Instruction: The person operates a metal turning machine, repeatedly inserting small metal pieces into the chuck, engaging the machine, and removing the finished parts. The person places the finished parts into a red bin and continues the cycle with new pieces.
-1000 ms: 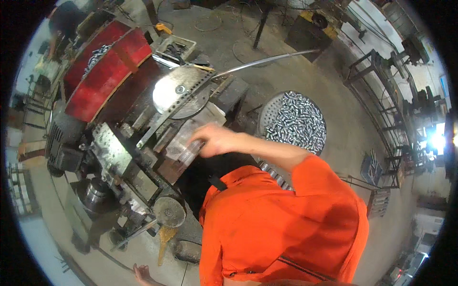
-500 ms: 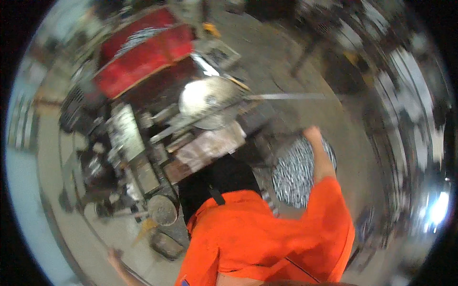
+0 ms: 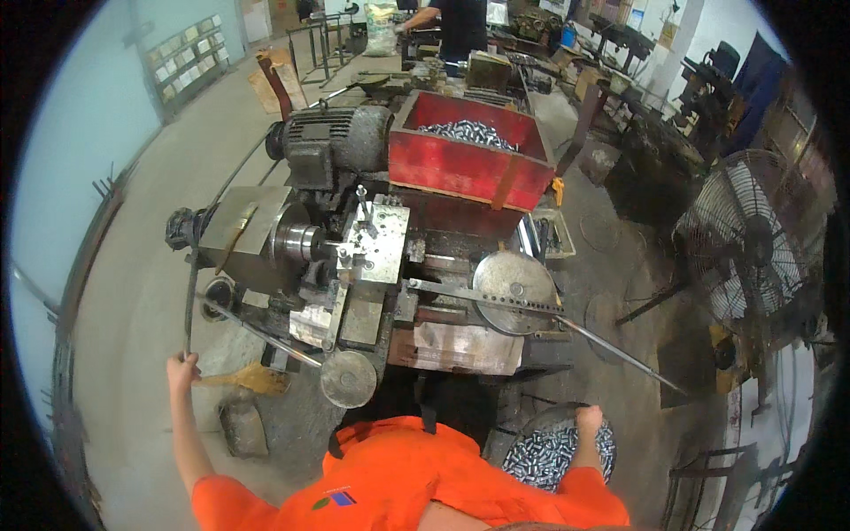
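My left hand is closed around the lower end of a long dark metal rod, which runs up beside the lathe's headstock. Close by that hand lies a broom-like brush. On my right, a round basin is heaped with small shiny metal pieces. My right hand is a fist at the basin's far rim; what its fingers hold, if anything, is hidden. Ahead of me are the chuck, the tool slide and a round metal plate under a perforated bar.
A red box of metal pieces stands behind the lathe, next to a motor. To the right is a large floor fan. A long rod juts right from the bar. At the back, another person stands among machines.
My view has tilted up and turned, so the machine now looks upright and sharper. My left hand is still on the rod, and the right is still at the basin.
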Demonstrator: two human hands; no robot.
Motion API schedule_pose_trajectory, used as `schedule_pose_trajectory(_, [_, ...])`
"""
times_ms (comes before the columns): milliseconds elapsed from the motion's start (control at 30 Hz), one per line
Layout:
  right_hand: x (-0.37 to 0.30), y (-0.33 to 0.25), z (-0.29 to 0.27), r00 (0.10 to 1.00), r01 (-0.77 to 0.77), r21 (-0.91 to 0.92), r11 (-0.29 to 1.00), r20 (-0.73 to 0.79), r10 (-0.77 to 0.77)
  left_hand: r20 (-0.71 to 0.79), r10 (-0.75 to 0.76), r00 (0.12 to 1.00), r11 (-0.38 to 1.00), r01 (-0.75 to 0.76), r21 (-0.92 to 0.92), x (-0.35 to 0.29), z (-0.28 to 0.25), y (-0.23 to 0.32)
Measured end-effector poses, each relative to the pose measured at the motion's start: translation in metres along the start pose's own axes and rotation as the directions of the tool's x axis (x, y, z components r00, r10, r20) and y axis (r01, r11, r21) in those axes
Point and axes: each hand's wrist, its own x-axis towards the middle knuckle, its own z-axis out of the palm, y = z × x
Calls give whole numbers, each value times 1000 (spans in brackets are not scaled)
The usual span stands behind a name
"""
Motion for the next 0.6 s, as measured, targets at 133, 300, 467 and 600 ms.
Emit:
schedule_pose_trajectory(133, [-21, -21, -9, 1000, 12, 46, 999, -6, -12, -18, 24, 1000, 971, -19, 237, 3, -5, -8])
schedule_pose_trajectory(300, [-28, 9, 3, 804, 594, 328, 734, -267, -531, 122, 486, 866, 410, -349, 843, -59, 8, 85])
schedule_pose_trajectory(467, [-165, -183, -142, 759, 63, 976, 208, 88, -645, 510, 458, 728, 884, -312, -348, -133, 78, 210])
schedule_pose_trajectory(600, [-236, -312, -190, 170, 576, 803, -152, -300, -939, 696, 546, 465, 835, -233, -499, -173, 168, 241])
